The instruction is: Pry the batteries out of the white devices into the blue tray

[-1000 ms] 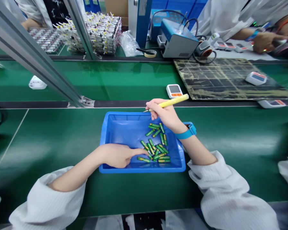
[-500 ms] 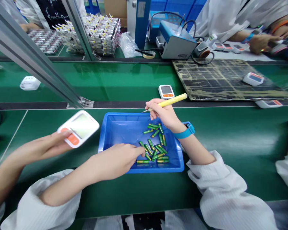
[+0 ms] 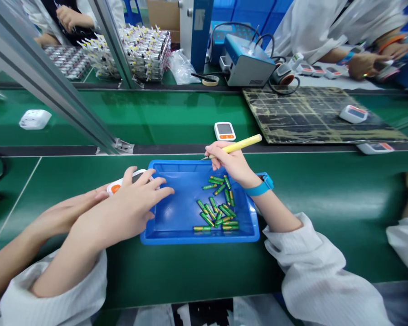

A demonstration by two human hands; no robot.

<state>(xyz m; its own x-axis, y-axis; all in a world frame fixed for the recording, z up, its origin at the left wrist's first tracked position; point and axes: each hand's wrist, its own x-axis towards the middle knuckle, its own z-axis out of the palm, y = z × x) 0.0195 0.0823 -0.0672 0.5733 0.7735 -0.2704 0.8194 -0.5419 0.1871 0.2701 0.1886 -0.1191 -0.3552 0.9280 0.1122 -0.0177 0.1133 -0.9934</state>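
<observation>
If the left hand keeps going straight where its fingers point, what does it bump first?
Probably the green batteries at the top of the pile in the blue tray, though the left hand might pass above them; depth is hard to tell.

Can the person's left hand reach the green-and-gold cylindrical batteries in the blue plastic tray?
Probably yes. The left hand is over the blue plastic tray's left side, with only bare tray floor between it and the green-and-gold cylindrical batteries; the co-worker's hand lies beside it, clear of that path.

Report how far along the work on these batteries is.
Done, it seems: one white display unit sits on the far belt. In hand: the right hand holds a yellow-handled tool; the left hand is at the blue tray. Left: loose green AA batteries there.
</observation>
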